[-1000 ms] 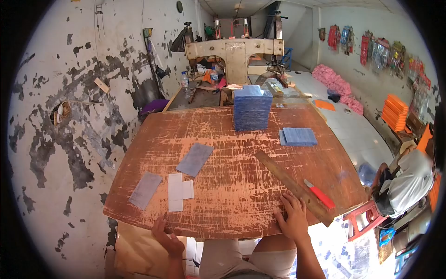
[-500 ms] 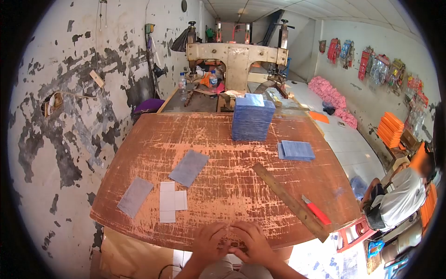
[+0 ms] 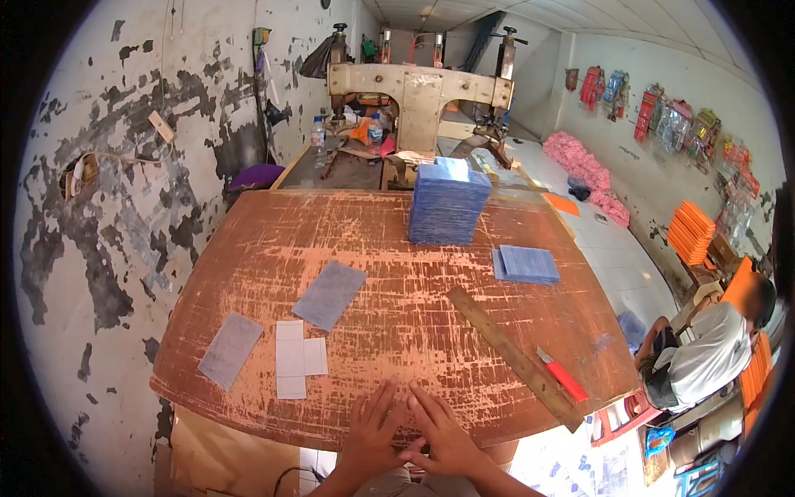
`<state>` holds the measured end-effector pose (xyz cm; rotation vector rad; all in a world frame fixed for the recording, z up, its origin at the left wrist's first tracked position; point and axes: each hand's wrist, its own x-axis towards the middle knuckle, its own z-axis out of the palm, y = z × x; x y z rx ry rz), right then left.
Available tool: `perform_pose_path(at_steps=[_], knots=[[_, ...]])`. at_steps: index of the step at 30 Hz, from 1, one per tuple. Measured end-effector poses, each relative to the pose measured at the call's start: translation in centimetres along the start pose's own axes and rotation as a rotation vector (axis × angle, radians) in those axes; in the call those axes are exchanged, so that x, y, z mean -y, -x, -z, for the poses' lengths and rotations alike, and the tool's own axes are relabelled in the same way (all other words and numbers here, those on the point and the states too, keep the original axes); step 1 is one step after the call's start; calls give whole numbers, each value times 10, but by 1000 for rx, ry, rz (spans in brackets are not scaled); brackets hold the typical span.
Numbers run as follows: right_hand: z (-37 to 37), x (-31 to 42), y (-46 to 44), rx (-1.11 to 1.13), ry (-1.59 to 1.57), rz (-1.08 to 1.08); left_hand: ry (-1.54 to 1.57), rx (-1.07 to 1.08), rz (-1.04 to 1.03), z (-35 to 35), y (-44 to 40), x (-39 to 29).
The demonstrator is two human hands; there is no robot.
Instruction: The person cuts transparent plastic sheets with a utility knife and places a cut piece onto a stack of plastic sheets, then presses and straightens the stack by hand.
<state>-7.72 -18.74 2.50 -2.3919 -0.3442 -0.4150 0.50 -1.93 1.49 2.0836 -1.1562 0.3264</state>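
Note:
At the table's near edge my left hand (image 3: 373, 431) and my right hand (image 3: 441, 431) lie side by side, fingers stretched forward, fingertips nearly meeting, holding nothing. Left of them is a white paper cutout (image 3: 291, 360), between one grey-blue piece (image 3: 231, 351) and another (image 3: 330, 296). To the right lie a long flat ruler-like strip (image 3: 509, 352) and a red-handled cutter (image 3: 566, 378). A tall stack of blue pieces (image 3: 448, 205) stands at the far side, with a low blue pile (image 3: 528, 264) to its right.
Behind the worn brown table (image 3: 248, 224) stands a large cream machine (image 3: 421, 99) with bottles (image 3: 318, 137) near it. A person in a white shirt (image 3: 714, 352) sits at the right, below stacked orange pieces (image 3: 690, 234). A peeling wall (image 3: 108, 224) runs along the left.
Both hands have come together from apart at the table edge; their fingers now stretch further forward. The camera view has shifted slightly. The pieces on the table keep their arrangement.

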Motion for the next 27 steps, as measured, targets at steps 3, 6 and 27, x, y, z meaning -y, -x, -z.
perform_pose_path(at_steps=[3, 6, 27], knots=[[-1, -3, 1, -8, -17, 10, 14, -3, 9, 2, -2, -2], [0, -3, 0, -21, -36, 13, 0, 4, -4, 2, -3, -3], [7, 0, 2, -52, -184, -39, -23, 31, 7, 0, -1, -2]])
